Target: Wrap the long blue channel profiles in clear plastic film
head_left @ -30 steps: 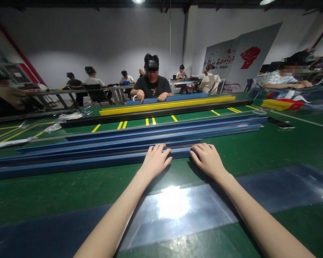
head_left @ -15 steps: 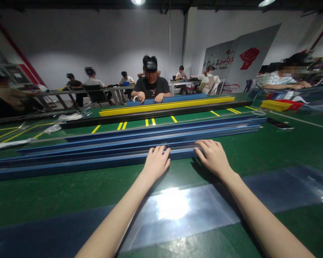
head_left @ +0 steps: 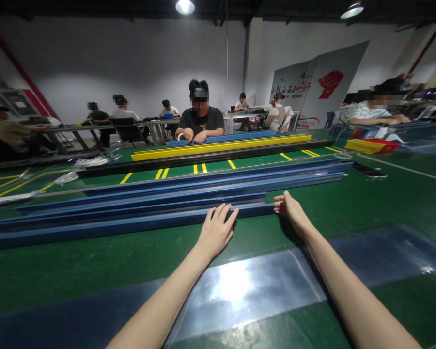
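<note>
Several long blue strips [head_left: 138,203] lie side by side across the green table [head_left: 76,261]. My left hand [head_left: 217,231] lies flat with fingers stretched out, its tips on the near edge of the nearest blue strip [head_left: 94,229]. My right hand [head_left: 289,209] is at the right end of that strip, fingers curled against its end; whether it grips the strip is unclear. A clear plastic sheet [head_left: 254,286] lies under my forearms.
A yellow strip [head_left: 221,144], a black strip [head_left: 218,156] and more blue ones lie farther back. A person [head_left: 200,116] sits opposite with both hands on a blue strip. A phone [head_left: 369,170] lies at the right. Other people sit at tables behind.
My left hand slid back toward me so only its fingertips touch the strip. My right hand moved right to the strip's end. The view tilted slightly down.
</note>
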